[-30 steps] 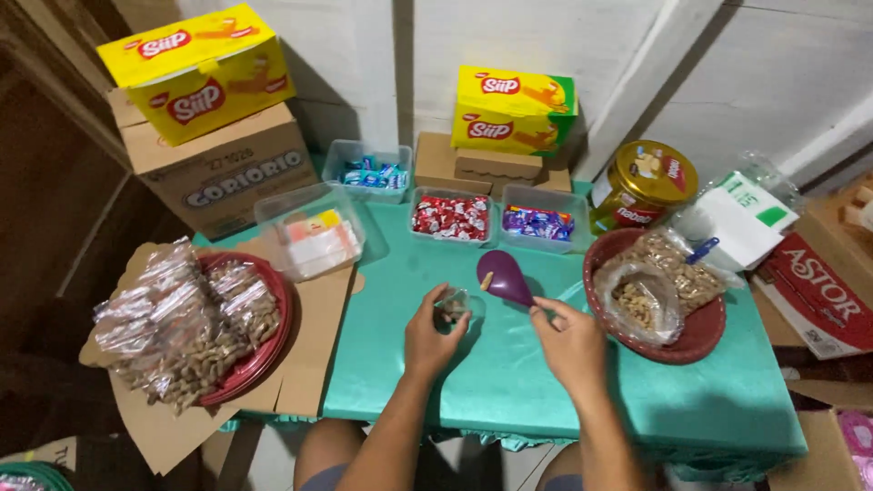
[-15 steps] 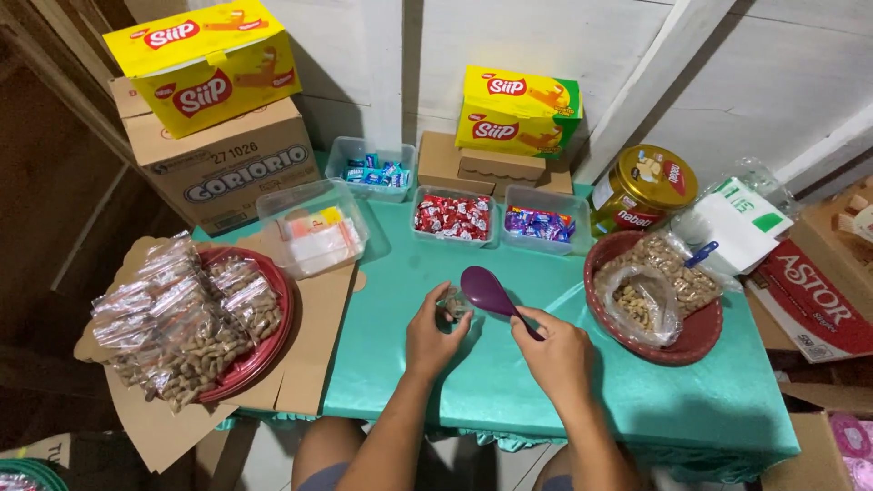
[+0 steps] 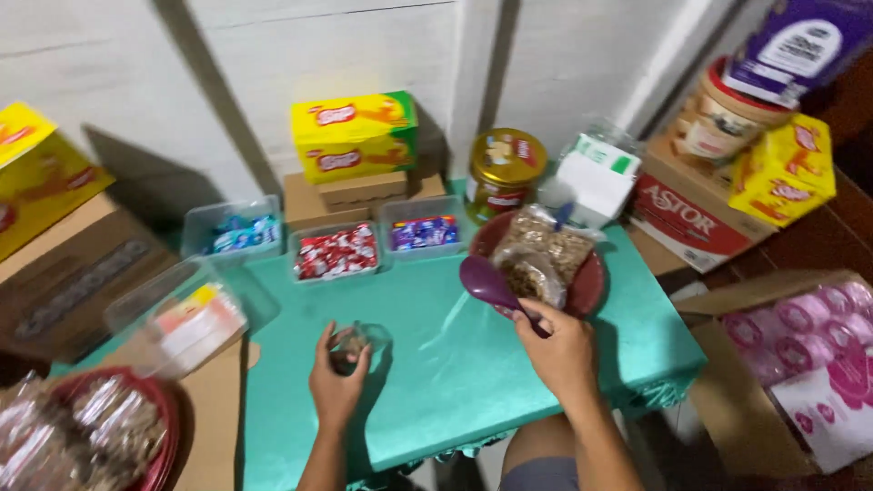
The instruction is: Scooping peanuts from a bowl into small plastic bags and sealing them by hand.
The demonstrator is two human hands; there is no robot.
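My left hand (image 3: pixel 338 380) grips a small clear plastic bag (image 3: pixel 356 344) with brown nuts in it, resting on the teal table (image 3: pixel 436 382). My right hand (image 3: pixel 564 350) holds the handle of a purple plastic scoop (image 3: pixel 486 282), its bowl pointing toward a dark red plate (image 3: pixel 587 286). On that plate sits a large clear bag of nuts (image 3: pixel 541 255), just beyond the scoop.
Three clear tubs of wrapped candies (image 3: pixel 336 250) line the table's back edge, with a yellow box (image 3: pixel 355 136) on cardboard and a gold-lidded jar (image 3: pixel 505 173) behind. A red tray of packed bags (image 3: pixel 82 436) lies at the left. Boxes stand at the right (image 3: pixel 700 218).
The view has swung to the right. My right hand carried the purple scoop from the small bag toward the plate of nuts. My left hand keeps hold of the small bag.
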